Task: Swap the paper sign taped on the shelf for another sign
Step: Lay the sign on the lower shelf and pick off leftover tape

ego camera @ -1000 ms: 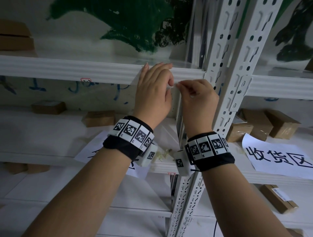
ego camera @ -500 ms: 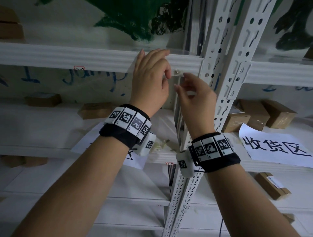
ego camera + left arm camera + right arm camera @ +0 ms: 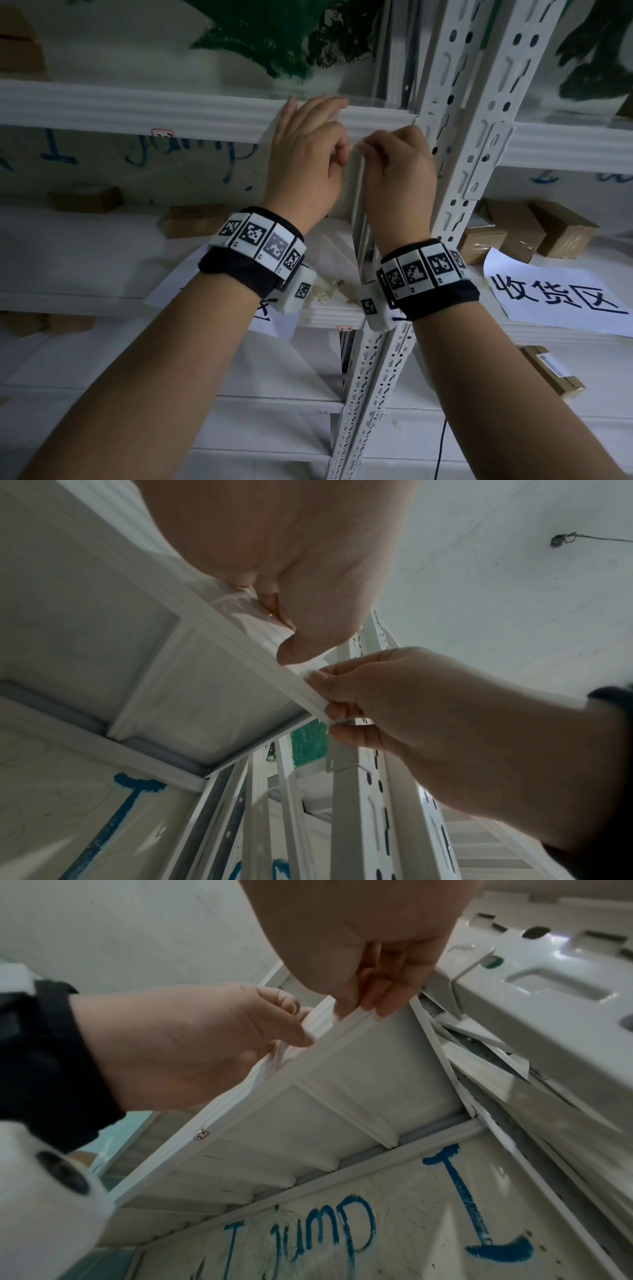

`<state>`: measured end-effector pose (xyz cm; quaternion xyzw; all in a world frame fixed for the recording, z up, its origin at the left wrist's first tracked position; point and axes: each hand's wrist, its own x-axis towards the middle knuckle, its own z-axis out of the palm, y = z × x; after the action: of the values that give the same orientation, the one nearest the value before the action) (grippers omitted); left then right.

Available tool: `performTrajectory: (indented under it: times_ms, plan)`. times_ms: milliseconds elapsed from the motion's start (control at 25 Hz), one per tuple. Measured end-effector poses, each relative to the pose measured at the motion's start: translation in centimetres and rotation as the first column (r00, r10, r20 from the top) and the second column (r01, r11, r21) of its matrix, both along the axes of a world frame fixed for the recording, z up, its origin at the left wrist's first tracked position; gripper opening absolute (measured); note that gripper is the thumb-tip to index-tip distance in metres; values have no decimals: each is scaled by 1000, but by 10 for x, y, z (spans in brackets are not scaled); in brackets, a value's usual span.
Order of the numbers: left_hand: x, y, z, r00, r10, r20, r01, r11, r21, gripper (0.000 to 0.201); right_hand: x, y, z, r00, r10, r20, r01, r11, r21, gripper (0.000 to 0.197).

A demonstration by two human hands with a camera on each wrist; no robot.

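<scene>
Both hands are raised to the front beam [image 3: 171, 109] of the upper white shelf, beside the perforated upright [image 3: 455, 137]. My left hand [image 3: 308, 154] lays its fingers over the beam's top, while thumb and forefinger pinch a strip of clear tape [image 3: 236, 601] against it. Just to the right, my right hand [image 3: 394, 164] pinches the tape's other end [image 3: 356, 146] with curled fingers at the beam's lower edge. No paper hangs on this beam. One paper sign with black characters [image 3: 555, 294] lies on the lower right shelf. Another sheet [image 3: 171, 287] lies under my left wrist.
Cardboard boxes [image 3: 534, 229] sit on the right middle shelf, and others [image 3: 85, 198] on the left one. Crumpled tape bits [image 3: 325, 291] lie on the lower shelf edge. The back wall carries blue lettering [image 3: 325, 1229] and green paint [image 3: 284, 37].
Half a second ago my right hand was a little lower and apart from the left, with the tape showing between them. Now it has risen back to the beam, close to the left thumb.
</scene>
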<state>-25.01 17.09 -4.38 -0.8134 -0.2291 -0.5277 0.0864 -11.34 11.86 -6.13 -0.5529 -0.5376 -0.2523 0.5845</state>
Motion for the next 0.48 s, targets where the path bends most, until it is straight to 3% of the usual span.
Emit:
performTrajectory:
  times_ms: [120,200,360,480]
  plan:
    - [0,-1,-1,1000,-4,-3,4,1000,-3,23,3,-5,-3,991,-72,109,86,989,-122,13]
    - [0,-1,-1,1000,2,3,-2,1000,3,22,2,-8,-11,993,4,120,14,988,-152,11]
    - [5,-8,-1,999,35,19,-34,999,-30,28,-6,-14,-57,994,102,50,-92,981,-171,12]
    - [0,-9,1,999,36,-35,-37,998,-40,25,-11,-15,-100,992,110,-55,-122,948,-293,19]
